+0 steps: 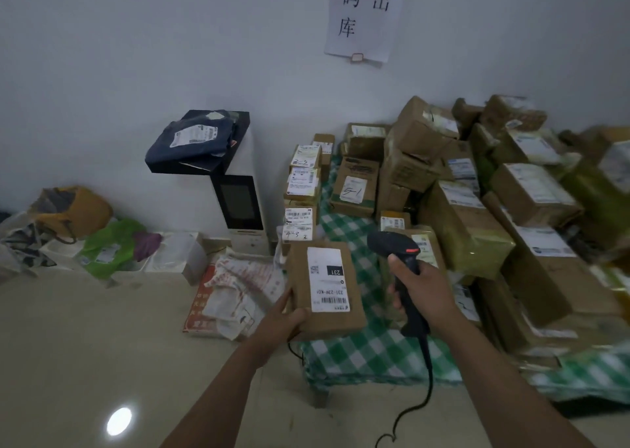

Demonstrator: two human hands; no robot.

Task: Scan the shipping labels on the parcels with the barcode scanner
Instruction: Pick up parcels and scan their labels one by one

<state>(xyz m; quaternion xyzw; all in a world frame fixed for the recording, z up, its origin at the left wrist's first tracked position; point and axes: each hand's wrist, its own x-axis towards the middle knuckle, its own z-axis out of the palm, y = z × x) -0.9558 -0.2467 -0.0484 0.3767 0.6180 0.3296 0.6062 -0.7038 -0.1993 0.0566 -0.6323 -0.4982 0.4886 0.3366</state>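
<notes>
A flat brown parcel (324, 314) is being held up by the left hand (284, 318), fingers wrapped round its near left corner, just over the near edge of the green checked tablecloth (361, 355). Its white shipping label (327, 279) is being shown face up, barcode at the near end. The black barcode scanner (395, 243) is being gripped round the handle by the right hand (422, 291), just right of the parcel and apart from it, cable (422, 396) hanging floorwards. More labelled parcels (477, 209) are being left stacked across the table behind.
</notes>
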